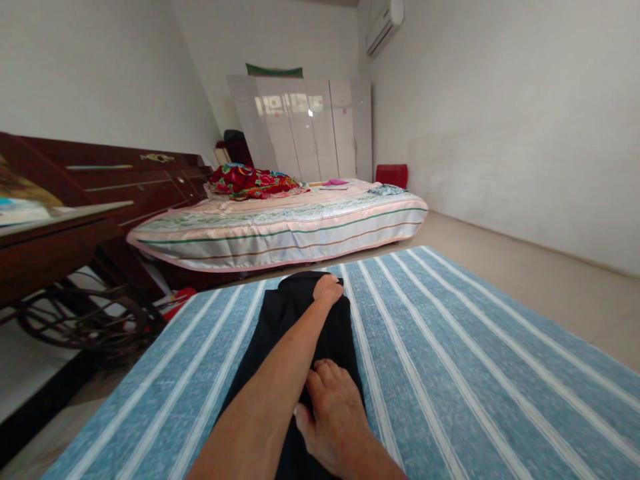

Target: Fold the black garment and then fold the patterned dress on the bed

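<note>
A black garment [280, 327] lies stretched lengthwise on a blue-and-white striped sheet [450, 360]. My left arm reaches along it, and my left hand [327, 290] is at the garment's far end with its fingers curled down onto the cloth. My right hand [334, 413] rests nearer to me on the garment, just beside my left forearm. Its palm is down and its fingers lie flat and slightly apart.
Beyond the sheet stands a low bed [280, 227] with a striped cover and a red flowered bundle [250, 181]. A dark wooden table [55, 247] and drawers [135, 180] are on the left, white wardrobes [305, 130] at the back, and a red box [391, 175] by the right wall.
</note>
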{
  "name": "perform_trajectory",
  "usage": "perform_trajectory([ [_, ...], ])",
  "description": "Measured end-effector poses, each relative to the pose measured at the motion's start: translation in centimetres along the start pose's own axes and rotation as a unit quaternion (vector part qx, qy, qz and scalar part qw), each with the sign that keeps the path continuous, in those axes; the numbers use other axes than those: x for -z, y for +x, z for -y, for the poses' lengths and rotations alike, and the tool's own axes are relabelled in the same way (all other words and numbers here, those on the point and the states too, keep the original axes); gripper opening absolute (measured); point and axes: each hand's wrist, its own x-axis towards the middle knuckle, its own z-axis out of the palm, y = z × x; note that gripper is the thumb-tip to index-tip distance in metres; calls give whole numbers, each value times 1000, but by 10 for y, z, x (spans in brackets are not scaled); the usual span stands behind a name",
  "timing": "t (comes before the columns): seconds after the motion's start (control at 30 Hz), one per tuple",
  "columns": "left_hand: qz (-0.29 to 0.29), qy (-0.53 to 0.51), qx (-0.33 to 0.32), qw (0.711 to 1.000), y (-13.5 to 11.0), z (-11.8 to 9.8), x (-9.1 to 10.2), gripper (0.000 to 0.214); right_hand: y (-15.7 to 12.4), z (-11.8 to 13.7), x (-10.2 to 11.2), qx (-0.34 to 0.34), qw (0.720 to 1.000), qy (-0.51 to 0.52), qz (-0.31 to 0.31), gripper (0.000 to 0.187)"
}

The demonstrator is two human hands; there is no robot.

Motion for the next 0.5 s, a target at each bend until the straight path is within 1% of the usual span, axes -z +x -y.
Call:
perform_trajectory([
  [0.13, 24, 12, -7, 1000, 8, 1, 5, 29, 2, -1, 1, 2, 1000, -12, 2, 30],
  [0.27, 15, 29, -2, 999, 16, -1, 9, 36, 3, -1, 2, 7, 1000, -25, 8, 31],
  [0.33, 11, 44, -3, 999, 19, -3, 10, 35, 3, -1, 2, 11, 999, -30, 11, 32],
  [0.43, 20, 63, -26, 997, 23, -5, 10, 32, 3, 0, 3, 12, 999, -35, 14, 30],
  [0.5, 22, 73, -56, 996, 26, -7, 10, 31, 4, 0, 3, 13, 999, -35, 11, 30],
])
